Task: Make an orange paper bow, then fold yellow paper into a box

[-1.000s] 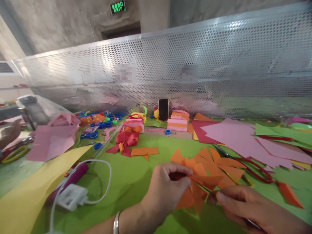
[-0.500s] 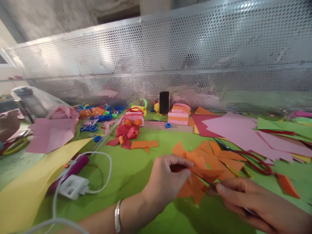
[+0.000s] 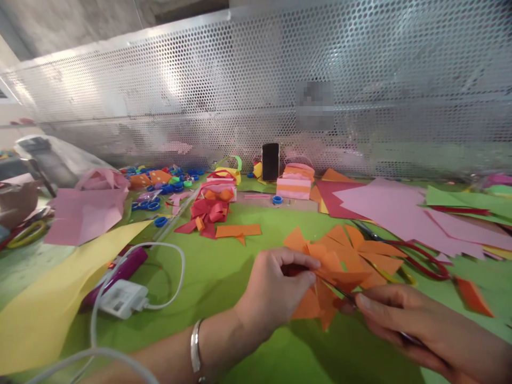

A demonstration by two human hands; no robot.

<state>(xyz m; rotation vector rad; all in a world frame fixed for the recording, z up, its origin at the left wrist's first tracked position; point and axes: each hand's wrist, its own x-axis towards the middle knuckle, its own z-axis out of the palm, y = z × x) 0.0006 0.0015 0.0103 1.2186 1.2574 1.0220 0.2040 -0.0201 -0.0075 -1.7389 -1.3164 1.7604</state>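
Paper fan, orange, pleated and gathered at its middle, sits low over the green mat, right of centre and close to the person. Long axis runs roughly left to right across the view. Upper blades splay away from the person and to the right, with pointed tips outward. Shorter tails hang from the gather toward the person.

Left hand: fingers curled, thumb and fingertips pinched shut on the gathered middle of the fan. Metal bracelet on that wrist.

Right hand: just right of the gather, fingers closed around a thin dark tool. Its tip reaches under the fan's middle; what kind of tool it is cannot be told.

Nearby: red-handled scissors lie on the mat just beyond the fan's right blades. Pink sheets lie behind them. White charger with looped cable is well to the left. Phone stands upright against the perforated metal screen.
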